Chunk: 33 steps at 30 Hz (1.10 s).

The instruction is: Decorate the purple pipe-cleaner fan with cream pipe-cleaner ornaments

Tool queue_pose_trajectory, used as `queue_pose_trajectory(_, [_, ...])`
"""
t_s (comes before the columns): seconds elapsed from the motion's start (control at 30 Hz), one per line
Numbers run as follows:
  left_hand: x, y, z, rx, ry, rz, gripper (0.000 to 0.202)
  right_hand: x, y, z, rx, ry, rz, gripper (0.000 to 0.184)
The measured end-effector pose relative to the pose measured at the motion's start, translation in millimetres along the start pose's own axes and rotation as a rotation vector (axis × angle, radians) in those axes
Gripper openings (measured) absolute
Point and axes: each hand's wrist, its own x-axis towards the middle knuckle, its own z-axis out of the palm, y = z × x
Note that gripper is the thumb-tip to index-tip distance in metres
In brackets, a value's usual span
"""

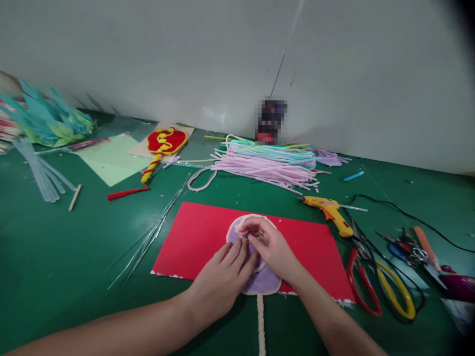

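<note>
A round purple pipe-cleaner fan (261, 281) with a cream rim and a cream handle lies on a red sheet (196, 237) on the green table. My left hand (222, 279) rests flat on the fan's left side, fingers stretched out and pressing down. My right hand (269, 242) lies over the fan's upper part, fingers curled and pinching at the purple surface near the cream rim. The handle runs from the fan towards the front edge of the table.
A pile of pink, purple and blue pipe cleaners (267, 165) lies behind the sheet. A yellow glue gun (330, 210), red and yellow pliers (374, 287) and scissors (408, 252) lie right. A red-and-yellow fan (165, 141), glue sticks (40, 170) and thin wires (156, 227) lie left.
</note>
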Motion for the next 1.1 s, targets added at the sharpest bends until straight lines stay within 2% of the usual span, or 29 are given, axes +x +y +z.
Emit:
queue_pose_trajectory(0.2, [0,-1,1.2,-0.020,0.021,0.017,0.039,-2,2,7,-0.264,0.034,-0.016,0.022])
queue_pose_trajectory(0.3, [-1,-7,1.2,-0.080,0.045,0.004,0.037,-2,3,9,-0.306,0.037,-0.030,0.023])
queue_pose_trajectory(0.43, [-9,-19,-0.3,-0.212,0.143,-0.018,0.037,-1,4,8,-0.305,0.027,-0.052,0.023])
queue_pose_trajectory(0.53, [-22,-29,-2.6,-0.235,0.227,-0.169,0.036,0,5,8,-0.301,0.027,-0.054,0.022])
queue_pose_trajectory(0.67, [-38,-35,-8.3,-0.273,0.210,-0.378,0.031,-1,4,8,-0.303,0.027,-0.045,0.021])
queue_pose_trajectory(0.73, [-41,-32,-10.4,-0.311,0.240,-0.464,0.027,-2,4,8,-0.307,0.027,-0.051,0.021])
queue_pose_trajectory(0.87, [-37,-21,-11.5,-0.496,0.295,-0.552,0.021,-2,6,9,-0.300,0.027,-0.089,0.021])
queue_pose_trajectory(1.0, [-28,-13,-12.8,-0.630,0.248,-0.623,0.014,-2,10,9,-0.270,0.020,-0.102,0.023])
queue_pose_trajectory(1.1, [-20,-14,-15.2,-0.632,0.237,-0.616,0.015,-2,12,9,-0.243,0.013,-0.097,0.026])
